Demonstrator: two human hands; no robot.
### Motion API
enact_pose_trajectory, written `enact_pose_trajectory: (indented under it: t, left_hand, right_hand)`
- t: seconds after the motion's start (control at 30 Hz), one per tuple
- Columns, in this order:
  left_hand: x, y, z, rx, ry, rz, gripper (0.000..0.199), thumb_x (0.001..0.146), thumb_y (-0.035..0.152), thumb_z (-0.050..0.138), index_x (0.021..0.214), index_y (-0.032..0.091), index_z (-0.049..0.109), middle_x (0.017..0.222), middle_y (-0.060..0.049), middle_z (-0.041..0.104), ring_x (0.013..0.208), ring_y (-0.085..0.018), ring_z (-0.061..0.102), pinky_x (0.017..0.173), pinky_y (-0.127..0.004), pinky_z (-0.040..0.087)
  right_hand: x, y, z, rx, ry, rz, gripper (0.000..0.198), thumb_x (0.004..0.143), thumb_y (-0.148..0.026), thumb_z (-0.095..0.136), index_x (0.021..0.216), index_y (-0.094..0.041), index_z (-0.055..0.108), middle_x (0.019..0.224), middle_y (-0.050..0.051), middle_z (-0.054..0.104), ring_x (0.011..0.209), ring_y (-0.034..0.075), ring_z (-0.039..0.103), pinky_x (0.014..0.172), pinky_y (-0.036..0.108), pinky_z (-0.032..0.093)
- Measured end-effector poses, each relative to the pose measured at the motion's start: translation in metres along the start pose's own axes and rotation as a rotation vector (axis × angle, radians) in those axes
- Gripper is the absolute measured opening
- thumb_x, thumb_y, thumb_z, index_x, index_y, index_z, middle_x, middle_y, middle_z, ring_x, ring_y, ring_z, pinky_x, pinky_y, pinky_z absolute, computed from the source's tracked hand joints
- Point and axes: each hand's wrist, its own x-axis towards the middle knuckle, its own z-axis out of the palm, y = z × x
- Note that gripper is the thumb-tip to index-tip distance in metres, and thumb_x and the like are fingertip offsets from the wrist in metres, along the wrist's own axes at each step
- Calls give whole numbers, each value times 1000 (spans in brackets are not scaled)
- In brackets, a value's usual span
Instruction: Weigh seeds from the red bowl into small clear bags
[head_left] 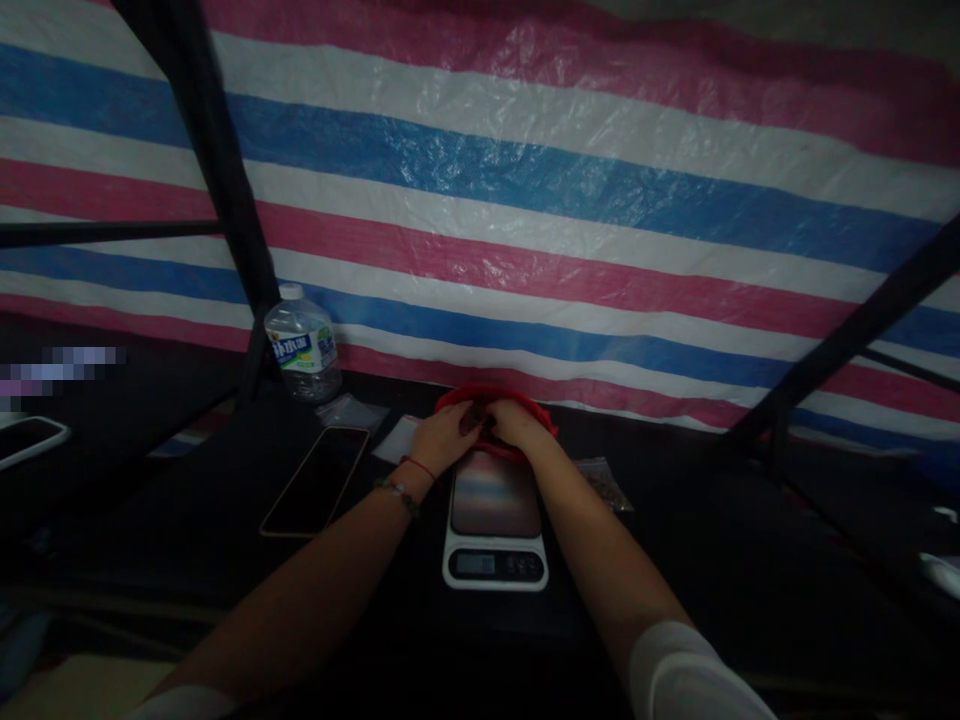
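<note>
Red container sits at the back of the dark worktop, just beyond the kitchen scale and before the striped sheet. Both hands reach into it: the left hand from one side, the right hand from the other, fingers bent inward and close together over some dark contents. The light is poor, so I cannot tell whether either hand is pinching a piece or only sorting through the pile.

As for progress, the work looks partway along. On the right, beside the right forearm, lies a small clear bag with brownish stuff inside, so at least one portion seems to be bagged. On the left, the clear bags and a flat pale packet appear unfilled. Nothing rests on the scale's plate, and its display is too dim to read. With material remaining in the container, handling it is probably the step in hand, and more seems left to do. A phone and a plastic bottle stay apart from all this.
</note>
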Motion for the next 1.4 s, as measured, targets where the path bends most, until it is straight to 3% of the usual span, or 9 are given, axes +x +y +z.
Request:
enact_pose_trajectory:
  t: [0.17,0.37,0.6,0.77,1.07,1.27,1.4]
  left_hand:
    - [0,-2,-3,-26,-33,-23,39,88,50,50,116,25,61,113,-6,68,102,-22,64,84,-30,49]
    - [0,-4,0,-28,-50,-26,34,87,45,53,116,29,62,111,-6,68,101,-23,65,86,-31,49]
    - [3,-3,1,14,-79,-39,39,86,45,53,119,26,61,111,-8,67,100,-24,65,85,-32,50]
    - [3,-3,2,12,-70,-7,39,85,45,53,118,26,60,111,-7,68,98,-25,65,81,-33,51]
    - [2,1,0,-10,-77,-28,39,84,46,54,115,23,60,107,-8,69,98,-25,66,80,-33,51]
    - [1,3,-2,-21,-85,-65,38,83,43,56,117,24,59,108,-6,70,99,-24,67,81,-31,51]
    - [1,2,-1,-47,-61,-52,40,84,43,56,119,24,58,108,-7,70,98,-25,67,80,-32,51]
  right_hand:
    - [5,10,4,103,114,4,32,78,-5,55,101,-17,73,106,9,73,96,18,66,84,23,47]
    - [5,14,-2,288,294,-27,25,80,-12,58,98,-20,74,102,5,73,94,17,66,84,24,48]
    - [-2,-3,-10,325,199,-115,25,79,-10,60,97,-19,74,98,5,74,86,16,66,80,23,48]
    - [-5,-8,-15,312,235,-136,26,75,-7,60,95,-18,74,99,5,73,91,17,65,85,26,48]
    - [2,-4,-4,432,341,-241,37,81,-1,45,102,-18,71,107,6,70,101,16,62,96,31,44]
    - [6,1,3,573,320,-347,44,76,1,41,105,-16,69,111,9,67,103,16,61,97,32,45]
    - [3,-3,1,648,310,-332,45,74,1,40,105,-16,69,114,9,66,107,17,60,99,33,44]
